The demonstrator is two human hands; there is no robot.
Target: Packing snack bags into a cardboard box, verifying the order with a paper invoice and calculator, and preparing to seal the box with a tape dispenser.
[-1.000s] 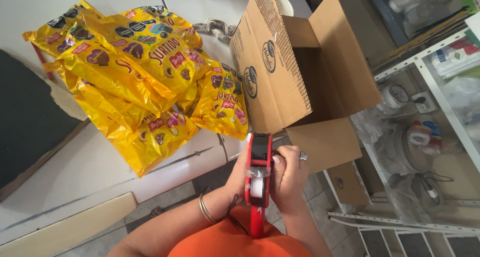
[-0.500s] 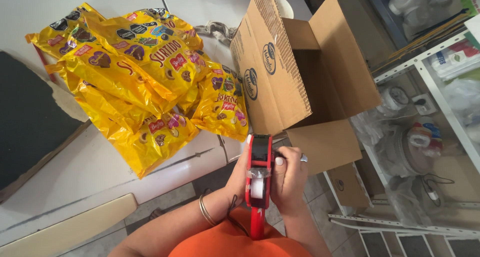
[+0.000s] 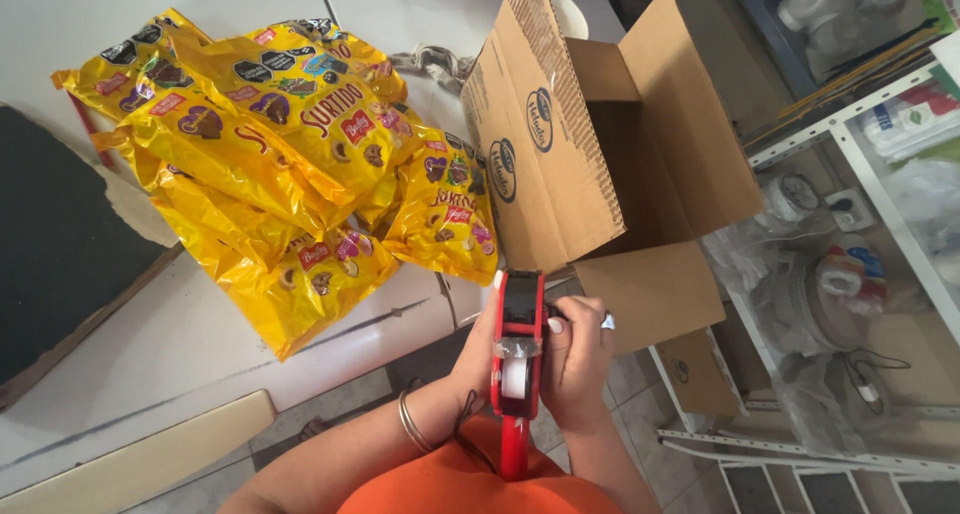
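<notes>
Dark board (image 3: 60, 244) at far left of white table (image 3: 150, 354). Yellow snack bags (image 3: 290, 164) heaped mid-table. Open carton (image 3: 600, 134) just right of them, flaps up. Below, near the body: left hand (image 3: 478, 359) and right hand (image 3: 578, 359), fingers wrapped around red label gun (image 3: 517, 359), upright between them. White shelves (image 3: 850, 274) at right

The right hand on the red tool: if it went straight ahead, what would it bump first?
Probably the open cardboard box's lower flap, just beyond the right hand gripping the red label gun; depth is unclear.
</notes>
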